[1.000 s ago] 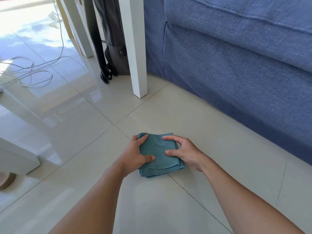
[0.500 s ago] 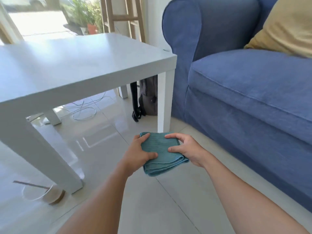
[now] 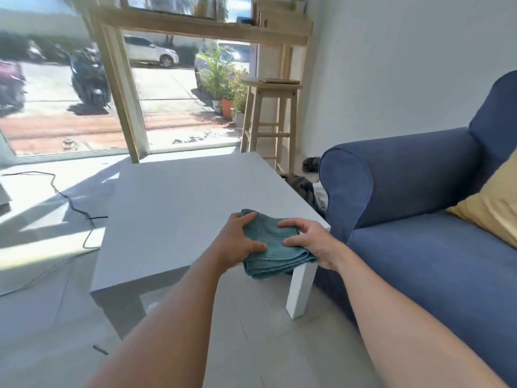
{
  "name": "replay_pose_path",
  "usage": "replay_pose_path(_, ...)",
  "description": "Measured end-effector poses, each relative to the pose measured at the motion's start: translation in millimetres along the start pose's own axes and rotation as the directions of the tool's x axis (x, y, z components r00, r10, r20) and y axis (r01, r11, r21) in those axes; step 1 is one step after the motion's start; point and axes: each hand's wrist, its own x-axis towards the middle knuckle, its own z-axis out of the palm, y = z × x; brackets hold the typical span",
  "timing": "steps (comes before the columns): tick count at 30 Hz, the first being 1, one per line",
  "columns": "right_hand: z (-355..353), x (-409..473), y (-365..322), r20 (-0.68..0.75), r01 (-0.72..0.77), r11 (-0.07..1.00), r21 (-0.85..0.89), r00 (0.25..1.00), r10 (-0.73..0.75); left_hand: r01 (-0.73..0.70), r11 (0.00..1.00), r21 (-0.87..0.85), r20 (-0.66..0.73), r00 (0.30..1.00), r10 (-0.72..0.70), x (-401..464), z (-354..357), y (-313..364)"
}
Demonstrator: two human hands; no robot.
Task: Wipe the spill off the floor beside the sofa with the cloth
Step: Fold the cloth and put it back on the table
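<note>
A folded teal cloth [image 3: 275, 249] is held between both hands over the near right corner of a white low table [image 3: 179, 214]. My left hand [image 3: 237, 243] grips its left side, thumb on top. My right hand [image 3: 313, 245] grips its right side. The cloth's lower folds hang just past the table edge. The blue sofa [image 3: 419, 247] stands to the right. The pale tiled floor [image 3: 265, 331] beside the sofa shows below my arms; I see no spill on it.
A yellow cushion [image 3: 492, 211] lies on the sofa seat. A wooden stool [image 3: 270, 119] stands by the wall behind the table. A black cable [image 3: 70, 203] trails over the floor at the left. A dark bag [image 3: 305, 189] sits between table and sofa arm.
The cloth has come up off the floor in both hands to table height. The view has risen from the floor to the table top, window and sofa arm.
</note>
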Motion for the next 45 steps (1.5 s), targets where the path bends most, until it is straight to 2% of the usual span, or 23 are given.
replay_pose_path(5,17,38,-41,0.063,0.072,0.995,-0.067,0.996,-0.068,0.063,0.998,0.003,-0.093,0.994,-0.062,20,-38,15)
replay_pose_path(8,30,67,-46,0.138,0.068,0.988,-0.138,0.989,-0.048,0.163,0.987,0.006,-0.123,0.979,-0.161,31,-50,-2)
replay_pose_path(11,43,96,-47,0.191,0.052,0.967,-0.247,0.982,-0.004,0.245,0.968,0.050,-0.137,0.962,-0.237,46,-59,-17)
replay_pose_path(13,52,113,-45,0.189,0.072,0.943,-0.326,0.982,-0.010,0.281,0.949,0.145,-0.135,0.955,-0.262,55,-65,-21)
replay_pose_path(16,67,142,-42,0.192,0.131,0.872,-0.472,0.980,-0.044,0.337,0.902,0.268,-0.145,0.940,-0.308,70,-77,-28)
replay_pose_path(22,83,163,-39,0.207,0.209,0.679,-0.704,0.975,-0.085,0.454,0.792,0.408,-0.121,0.887,-0.446,82,-92,-43)
replay_pose_path(24,84,163,-40,0.215,0.241,0.572,-0.784,0.970,-0.114,0.424,0.731,0.536,-0.129,0.896,-0.425,84,-101,-47)
replay_pose_path(26,87,161,-35,0.289,0.336,0.373,-0.865,0.941,-0.177,0.334,0.688,0.645,-0.091,0.927,-0.364,81,-105,-52)
replay_pose_path(28,90,161,-27,0.379,0.422,0.282,-0.861,0.904,-0.196,0.242,0.669,0.702,-0.046,0.954,-0.297,77,-106,-58)
replay_pose_path(30,94,159,-16,0.402,0.434,0.300,-0.849,0.901,-0.164,0.197,0.672,0.714,-0.035,0.969,-0.246,74,-107,-67)
replay_pose_path(36,98,159,-5,0.351,0.369,0.323,-0.872,0.929,-0.114,0.111,0.678,0.727,-0.016,0.989,-0.145,70,-108,-85)
replay_pose_path(40,103,146,-14,0.283,0.288,0.376,-0.880,0.956,-0.070,0.031,0.634,0.772,0.018,0.997,-0.071,74,-112,-81)
replay_pose_path(42,98,137,-23,0.211,0.249,0.396,-0.884,0.968,-0.138,0.000,0.635,0.773,0.039,0.998,-0.048,78,-113,-73)
replay_pose_path(45,88,120,-43,0.071,0.172,0.346,-0.922,0.956,-0.285,-0.062,0.649,0.758,0.075,0.997,0.008,83,-110,-56)
